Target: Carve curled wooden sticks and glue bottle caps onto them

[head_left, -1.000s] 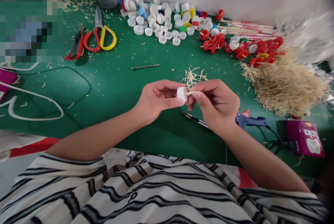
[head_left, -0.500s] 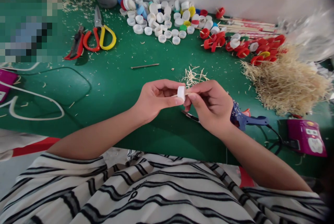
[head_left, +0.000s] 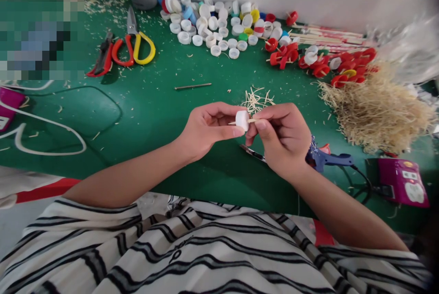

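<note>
Between my hands a white bottle cap (head_left: 242, 120) is held up over the green table, with a thin wooden stick (head_left: 252, 120) running through it. The stick's pointed end pokes out on the cap's left side. My left hand (head_left: 209, 127) pinches the cap between thumb and fingers. With thumb and forefinger closed, my right hand (head_left: 283, 136) grips the stick just right of the cap. Below the right hand lies a dark-bladed tool (head_left: 253, 152), partly hidden by it. A small heap of pale wood shavings (head_left: 257, 99) lies just beyond the hands.
Many loose bottle caps (head_left: 212, 23) lie at the back. Red caps on sticks (head_left: 284, 54) and a straw-like pile (head_left: 377, 106) are to the right, near a blue glue gun (head_left: 329, 159) and a purple power socket (head_left: 403, 182). Scissors (head_left: 133, 42) and pliers (head_left: 103, 58) lie left.
The right hand has shifted slightly right, and more of the stick shows between it and the cap. The left hand still pinches the cap.
</note>
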`<state>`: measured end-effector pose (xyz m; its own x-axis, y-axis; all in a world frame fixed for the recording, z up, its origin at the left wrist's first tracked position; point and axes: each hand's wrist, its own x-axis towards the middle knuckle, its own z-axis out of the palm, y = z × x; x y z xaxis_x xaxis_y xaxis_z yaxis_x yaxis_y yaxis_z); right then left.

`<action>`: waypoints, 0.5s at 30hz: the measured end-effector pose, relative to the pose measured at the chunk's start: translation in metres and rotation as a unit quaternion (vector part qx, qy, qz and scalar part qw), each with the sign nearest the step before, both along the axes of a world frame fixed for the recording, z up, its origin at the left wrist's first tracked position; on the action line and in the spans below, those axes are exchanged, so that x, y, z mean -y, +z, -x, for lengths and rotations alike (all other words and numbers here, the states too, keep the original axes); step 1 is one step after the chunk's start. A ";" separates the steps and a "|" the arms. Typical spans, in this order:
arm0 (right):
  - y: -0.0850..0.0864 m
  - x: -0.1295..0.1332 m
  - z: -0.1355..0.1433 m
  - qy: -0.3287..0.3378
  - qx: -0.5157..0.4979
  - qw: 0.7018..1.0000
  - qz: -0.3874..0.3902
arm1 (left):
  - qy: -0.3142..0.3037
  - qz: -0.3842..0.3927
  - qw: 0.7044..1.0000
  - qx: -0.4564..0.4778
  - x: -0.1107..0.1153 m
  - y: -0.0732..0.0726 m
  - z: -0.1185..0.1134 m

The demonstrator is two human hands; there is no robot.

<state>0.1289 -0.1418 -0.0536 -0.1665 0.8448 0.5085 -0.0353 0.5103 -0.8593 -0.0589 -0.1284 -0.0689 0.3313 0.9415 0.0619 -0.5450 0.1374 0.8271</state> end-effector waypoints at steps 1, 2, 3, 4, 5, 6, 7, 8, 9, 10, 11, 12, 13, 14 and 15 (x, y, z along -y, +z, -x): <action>0.001 0.000 0.000 0.003 -0.001 1.000 -0.004 | 0.000 0.001 1.000 0.001 0.000 0.000 0.000; 0.001 -0.001 -0.001 0.004 -0.001 1.000 -0.006 | 0.002 0.005 1.000 0.001 0.000 0.000 0.000; 0.002 -0.001 -0.001 0.002 0.001 1.000 -0.005 | 0.004 0.011 1.000 0.001 -0.001 0.000 0.000; 0.003 -0.001 -0.002 -0.001 0.005 1.000 -0.002 | 0.006 0.019 1.000 0.001 -0.001 0.000 0.000; 0.004 -0.001 -0.002 -0.003 0.009 1.000 0.003 | 0.008 0.026 1.000 0.002 -0.001 0.000 0.000; 0.004 -0.001 -0.003 -0.004 0.013 1.000 0.007 | 0.008 0.032 0.999 0.003 -0.001 0.001 -0.001; 0.005 -0.001 -0.004 -0.003 0.015 1.000 0.011 | 0.007 0.036 0.999 0.005 -0.001 0.002 -0.001; 0.005 -0.001 -0.005 -0.001 0.016 1.000 0.015 | 0.003 0.039 0.999 0.009 -0.001 0.002 -0.001; 0.005 -0.001 -0.006 0.000 0.017 1.000 0.017 | 0.000 0.041 0.999 0.014 -0.001 0.003 -0.002; 0.005 -0.002 -0.007 0.002 0.017 1.000 0.018 | -0.003 0.045 0.999 0.020 -0.001 0.004 -0.002; 0.006 -0.002 -0.008 0.001 0.017 1.000 0.018 | -0.007 0.049 0.998 0.027 -0.001 0.005 -0.002; 0.007 -0.003 -0.010 -0.002 0.016 1.000 0.016 | -0.010 0.053 0.998 0.035 -0.001 0.006 -0.002; 0.010 -0.005 -0.013 -0.010 0.017 1.000 0.011 | -0.014 0.058 0.997 0.042 -0.001 0.007 -0.002; 0.013 -0.007 -0.016 -0.025 0.015 1.000 0.004 | -0.019 0.062 0.997 0.048 -0.002 0.008 -0.001; 0.018 -0.010 -0.022 -0.050 0.010 0.999 -0.004 | -0.024 0.067 0.996 0.054 -0.002 0.009 -0.001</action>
